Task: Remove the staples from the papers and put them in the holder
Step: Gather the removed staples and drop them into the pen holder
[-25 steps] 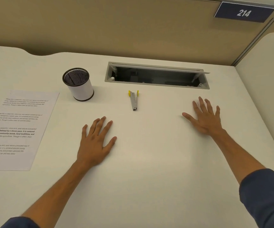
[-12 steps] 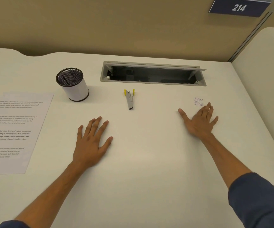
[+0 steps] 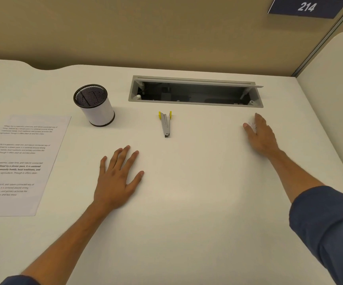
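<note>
The task looks to be near its start. No staple is seen pulled out yet, and nothing can be seen going into the holder (image 3: pixel 94 105), a white cup with a black mesh rim that stands upright at the back left of the surface (image 3: pixel 187 202). What lies inside it cannot be made out through the mesh.

The papers (image 3: pixel 20 161) are laid flat at the far left, well apart from both hands. No staple can be seen on them from here; it may be too small to show.

The staple remover (image 3: pixel 166 125), grey with yellow tabs, is left lying near the middle, untouched, between the holder and the right hand.

The left hand (image 3: pixel 117 179) is laid flat on the surface with its fingers spread, and nothing is held in it. The right hand (image 3: pixel 262 136) is placed over a small white scrap (image 3: pixel 252 125) with marks on it. Its fingers seem bent round the scrap, but it cannot be told if the scrap is really held.

Almost all the work is judged to be left: the remover must be picked up, the staples pulled, and each one dropped in the holder.
</note>
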`<state>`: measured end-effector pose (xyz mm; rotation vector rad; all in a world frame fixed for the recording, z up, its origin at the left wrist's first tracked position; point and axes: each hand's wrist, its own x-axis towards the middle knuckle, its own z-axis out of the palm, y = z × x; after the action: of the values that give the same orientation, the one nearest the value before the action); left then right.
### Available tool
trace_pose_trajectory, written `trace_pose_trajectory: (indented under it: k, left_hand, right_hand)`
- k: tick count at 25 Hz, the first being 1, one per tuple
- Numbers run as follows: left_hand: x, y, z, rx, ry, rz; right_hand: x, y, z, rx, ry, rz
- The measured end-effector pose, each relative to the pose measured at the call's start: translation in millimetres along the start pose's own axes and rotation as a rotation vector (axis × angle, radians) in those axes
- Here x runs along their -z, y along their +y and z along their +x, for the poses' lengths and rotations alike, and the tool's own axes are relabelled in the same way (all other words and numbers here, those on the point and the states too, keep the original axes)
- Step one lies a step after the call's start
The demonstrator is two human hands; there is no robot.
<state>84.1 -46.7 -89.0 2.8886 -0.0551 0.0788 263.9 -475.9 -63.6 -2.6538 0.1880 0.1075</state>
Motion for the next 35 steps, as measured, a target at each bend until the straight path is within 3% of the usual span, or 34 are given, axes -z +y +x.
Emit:
trace_pose_trajectory:
  k: [3, 9, 14, 17, 21, 25, 35]
  left_hand:
    - [0.0, 0.1, 0.1, 0.001, 0.002, 0.007]
    - [1.1, 0.5, -0.1, -0.003, 0.004, 0.01]
    - [1.1, 0.1, -0.5, -0.002, -0.004, 0.012]
    - [1.6, 0.7, -0.5, -0.001, 0.0, 0.009]
    - [0.9, 0.1, -0.4, -0.003, 0.0, 0.009]
    - [0.4, -0.1, -0.7, 0.0, -0.001, 0.009]
    - [1.7, 1.4, -0.7, 0.0, 0.006, -0.002]
  right_hand:
    - [2.3, 8.1, -4.5, 0.148, 0.028, -0.129]
    - [9.2, -1.5, -12.4, 0.221, 0.206, -0.223]
    - [10.2, -7.9, -0.2, 0.213, -0.043, -0.328]
    - [12.3, -7.4, -8.7, 0.249, -0.011, -0.388]
    - [21.2, -0.6, -15.6, 0.287, 0.152, -0.37]
    - [30.1, 9.1, -7.2, 0.083, 0.009, -0.304]
    - [33.1, -7.5, -0.6, 0.208, -0.042, -0.291]
